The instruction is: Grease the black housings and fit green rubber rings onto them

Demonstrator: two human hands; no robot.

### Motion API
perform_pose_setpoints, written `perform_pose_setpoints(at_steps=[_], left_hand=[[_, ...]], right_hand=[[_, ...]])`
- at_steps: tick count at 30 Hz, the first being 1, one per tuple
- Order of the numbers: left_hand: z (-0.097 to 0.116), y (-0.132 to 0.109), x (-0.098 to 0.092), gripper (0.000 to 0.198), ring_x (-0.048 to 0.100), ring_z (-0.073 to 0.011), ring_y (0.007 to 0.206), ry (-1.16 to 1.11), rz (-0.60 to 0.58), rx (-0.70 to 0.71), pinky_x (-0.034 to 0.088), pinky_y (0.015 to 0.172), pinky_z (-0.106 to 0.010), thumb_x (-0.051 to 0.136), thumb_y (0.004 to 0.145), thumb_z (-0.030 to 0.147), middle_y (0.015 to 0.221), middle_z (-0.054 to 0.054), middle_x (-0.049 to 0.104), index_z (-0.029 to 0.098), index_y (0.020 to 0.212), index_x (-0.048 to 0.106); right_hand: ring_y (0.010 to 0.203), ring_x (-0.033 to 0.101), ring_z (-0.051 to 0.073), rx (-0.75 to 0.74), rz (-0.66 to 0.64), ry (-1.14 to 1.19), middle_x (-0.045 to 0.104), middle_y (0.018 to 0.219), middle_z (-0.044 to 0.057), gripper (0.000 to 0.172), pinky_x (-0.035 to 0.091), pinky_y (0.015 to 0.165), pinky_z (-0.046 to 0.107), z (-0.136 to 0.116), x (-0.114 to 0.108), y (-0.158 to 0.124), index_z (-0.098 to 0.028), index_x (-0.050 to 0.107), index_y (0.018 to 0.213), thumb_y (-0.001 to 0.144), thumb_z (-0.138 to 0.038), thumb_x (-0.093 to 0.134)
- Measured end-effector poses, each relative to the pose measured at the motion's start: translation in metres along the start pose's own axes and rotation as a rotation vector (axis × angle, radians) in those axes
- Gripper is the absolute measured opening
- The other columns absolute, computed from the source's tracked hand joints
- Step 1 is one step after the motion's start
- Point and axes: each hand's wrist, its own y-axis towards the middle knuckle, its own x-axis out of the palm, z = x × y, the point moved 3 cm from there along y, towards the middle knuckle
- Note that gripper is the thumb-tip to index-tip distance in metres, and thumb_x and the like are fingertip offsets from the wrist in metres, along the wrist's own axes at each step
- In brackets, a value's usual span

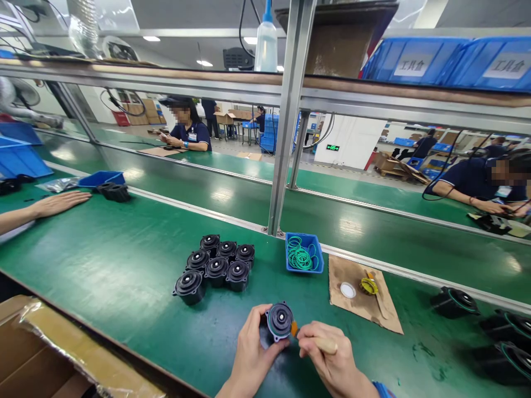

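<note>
A black, round, lidded housing with a thin green ring around its rim [281, 319] sat in the grip of the left hand [252, 348], whose thumb and fingers were clamped about its near and left sides. The right hand [332, 356] had its fingers closed around a pale wooden-handled brush with orange bristles [327, 345]; the tip stood at the housing's right edge, just ahead of those fingers. Beyond the left fingertips, to their left, seven similar black housings [216, 267] stood clustered on the green tabletop [145, 265]. Straight beyond the right fingers was a small blue plastic tray [312, 238] of thin green rings [300, 257]. Beyond them to the right, a brown cardboard sheet [360, 304] bore a round yellow container [369, 286] and a white disc [347, 290].
</note>
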Motion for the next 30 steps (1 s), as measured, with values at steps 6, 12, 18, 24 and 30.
perform_pose_setpoints(at_steps=[6,12,18,24,30], left_hand=[[0.006,-0.002,0.001,0.035,0.072,-0.0232,0.084,0.027,0.033,0.107,0.061,0.073,-0.035,0.076,0.068,0.019,0.092,-0.003,0.07,0.022,0.101,0.063],[0.012,-0.009,0.003,0.037,0.068,-0.0192,0.08,0.076,0.114,0.284,0.06,0.069,-0.03,0.063,0.069,0.007,0.09,-0.002,0.065,0.022,0.103,0.058],[0.017,-0.011,0.002,0.048,0.068,-0.0221,0.088,0.157,0.111,0.404,0.062,0.074,-0.033,0.053,0.064,0.002,0.095,-0.005,0.064,0.021,0.108,0.057],[0.014,-0.016,0.003,0.049,0.069,-0.0241,0.094,0.2,0.082,0.431,0.062,0.08,-0.038,0.052,0.065,-0.001,0.099,-0.007,0.065,0.021,0.109,0.056],[0.016,-0.017,-0.003,0.037,0.07,-0.0234,0.096,0.193,0.068,0.421,0.062,0.08,-0.036,0.059,0.076,0.005,0.101,-0.008,0.066,0.02,0.109,0.057]], right_hand=[[0.04,0.058,0.011,-0.046,0.021,0.107,0.067,0.056,0.0,0.042,0.047,0.046,0.021,-0.012,0.009,0.006,-0.02,0.066,0.074,0.107,-0.032,0.042],[0.052,0.071,0.013,0.074,0.077,0.117,0.067,0.049,0.0,0.062,0.055,0.056,0.019,-0.014,0.017,0.02,-0.021,0.06,0.046,0.106,-0.026,0.044],[0.054,0.073,0.016,0.155,0.172,0.058,0.063,0.042,0.0,0.066,0.058,0.06,0.022,-0.004,0.018,0.028,-0.024,0.061,0.043,0.106,-0.027,0.045],[0.059,0.074,0.017,0.284,0.217,0.047,0.059,0.038,0.001,0.067,0.054,0.062,0.023,0.011,0.004,0.026,-0.023,0.059,0.04,0.105,-0.035,0.048],[0.047,0.057,0.013,0.438,0.103,0.273,0.059,0.045,0.002,0.067,0.049,0.058,0.026,0.011,-0.017,0.025,-0.02,0.061,0.05,0.105,-0.052,0.038]])
